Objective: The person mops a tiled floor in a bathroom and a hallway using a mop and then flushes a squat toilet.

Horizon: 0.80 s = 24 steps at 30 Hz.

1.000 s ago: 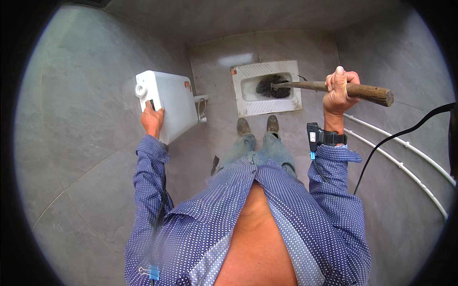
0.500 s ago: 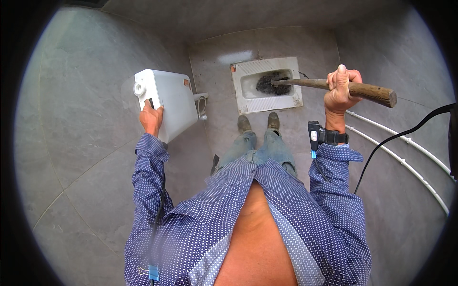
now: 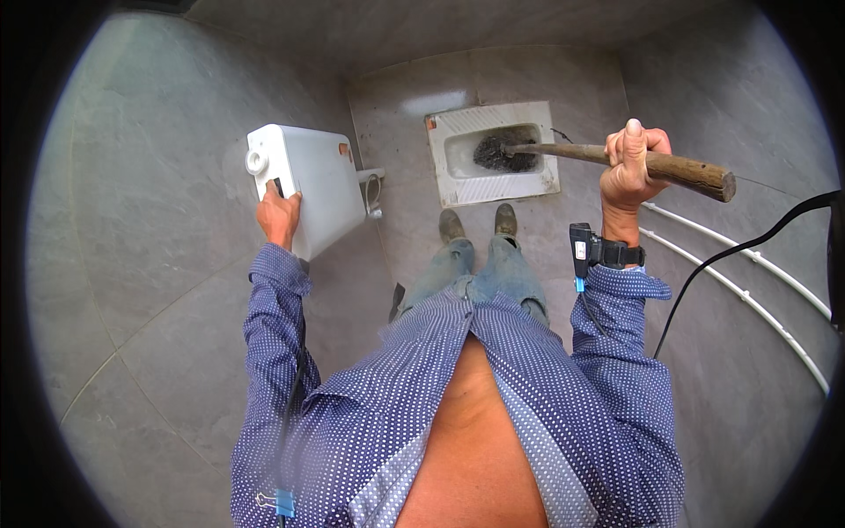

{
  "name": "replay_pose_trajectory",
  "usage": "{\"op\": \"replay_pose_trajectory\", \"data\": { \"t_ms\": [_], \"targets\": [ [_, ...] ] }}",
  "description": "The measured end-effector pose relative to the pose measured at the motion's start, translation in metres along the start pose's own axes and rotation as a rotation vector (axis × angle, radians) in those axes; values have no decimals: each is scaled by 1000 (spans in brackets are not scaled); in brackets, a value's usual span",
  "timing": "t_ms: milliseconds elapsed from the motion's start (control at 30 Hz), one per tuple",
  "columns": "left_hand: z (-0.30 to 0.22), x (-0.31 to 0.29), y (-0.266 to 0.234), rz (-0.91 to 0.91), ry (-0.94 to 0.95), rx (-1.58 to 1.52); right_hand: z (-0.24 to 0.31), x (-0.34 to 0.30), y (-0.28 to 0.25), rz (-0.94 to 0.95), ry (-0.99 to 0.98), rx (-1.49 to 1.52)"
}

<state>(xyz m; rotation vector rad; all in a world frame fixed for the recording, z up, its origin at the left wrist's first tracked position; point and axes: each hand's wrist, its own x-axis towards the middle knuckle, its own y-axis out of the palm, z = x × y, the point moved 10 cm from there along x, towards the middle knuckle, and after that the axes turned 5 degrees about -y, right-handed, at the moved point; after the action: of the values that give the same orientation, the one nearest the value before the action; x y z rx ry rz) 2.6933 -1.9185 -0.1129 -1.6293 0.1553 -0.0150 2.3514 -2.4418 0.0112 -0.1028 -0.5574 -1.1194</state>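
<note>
My right hand (image 3: 631, 167) is wrapped round the thick wooden handle of a mop (image 3: 691, 173), thumb pointing up. The handle runs down to the left, and its dark, shaggy head (image 3: 503, 153) lies in the bowl of a white squat toilet (image 3: 493, 191) set in the floor. My left hand (image 3: 280, 217) touches the end of a white flush cistern (image 3: 327, 189) on the left wall. Its index finger lies at a small dark flush button (image 3: 278, 187), with the thumb apart on the casing; the other fingers are partly hidden.
A white pipe (image 3: 373, 189) stands below the cistern. Two white pipes (image 3: 744, 295) run along the right wall, and a black cable (image 3: 748, 251) hangs across there. My boots (image 3: 451, 225) stand just before the toilet. Grey tiled walls (image 3: 158, 220) close in around me.
The mop head has shifted very slightly in the bowl. Both hands keep their places on the cistern and the handle.
</note>
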Motion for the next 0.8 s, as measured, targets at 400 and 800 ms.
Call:
{"op": "replay_pose_trajectory", "data": {
  "t_ms": [400,800],
  "targets": [
    [2,3,5,12,-1,11,1,0,1,-3,-2,8],
    [1,3,4,16,10,10,-1,-1,-1,-1,-7,3]
  ]
}}
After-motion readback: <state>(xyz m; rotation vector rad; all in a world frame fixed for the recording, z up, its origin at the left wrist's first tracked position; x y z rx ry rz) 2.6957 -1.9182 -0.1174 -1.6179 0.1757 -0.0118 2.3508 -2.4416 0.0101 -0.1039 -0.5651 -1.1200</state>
